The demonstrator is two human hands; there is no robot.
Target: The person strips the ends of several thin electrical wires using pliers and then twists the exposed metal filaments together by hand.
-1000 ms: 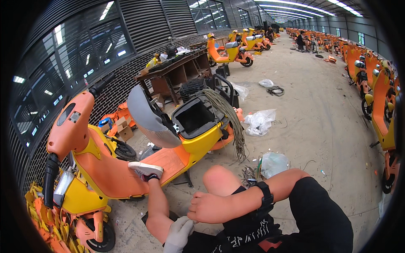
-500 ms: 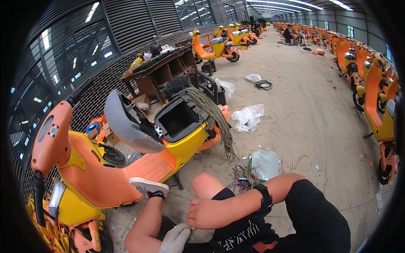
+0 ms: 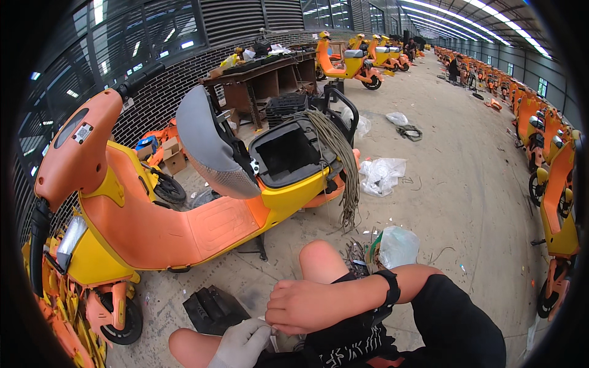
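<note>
Footboard [image 3: 222, 228] and shoe had parted: moments before, the near person's shoe had rested against the orange-and-yellow scooter [image 3: 294, 195], and now that leg was drawn back, its knee [image 3: 193, 346] low at the near left. With the foot out of the way, a black blocky thing [image 3: 215, 310] showed on the floor [image 3: 472, 214], just left of the hands. To me it looked like a change of posture rather than of handwork, for the hands were together in much the same pose as before.

The left hand [image 3: 241, 345] wore a pale glove [image 3: 254, 331]. The bare right hand [image 3: 297, 306], a black watch [image 3: 391, 287] at its wrist, was curled narrow at the gloved fingertips. Whether it pinched the glove or some small thing between, I could not tell, nor how far the gloved fingers were closed. The glove sat near, well apart from the scooter.

Farther off, the scooter's grey seat [image 3: 211, 144] was tipped up beside its open storage box [image 3: 279, 181], a cord bundle [image 3: 350, 184] hung over the rear, and a worktop [image 3: 236, 95] stood along the wall [image 3: 172, 98].
</note>
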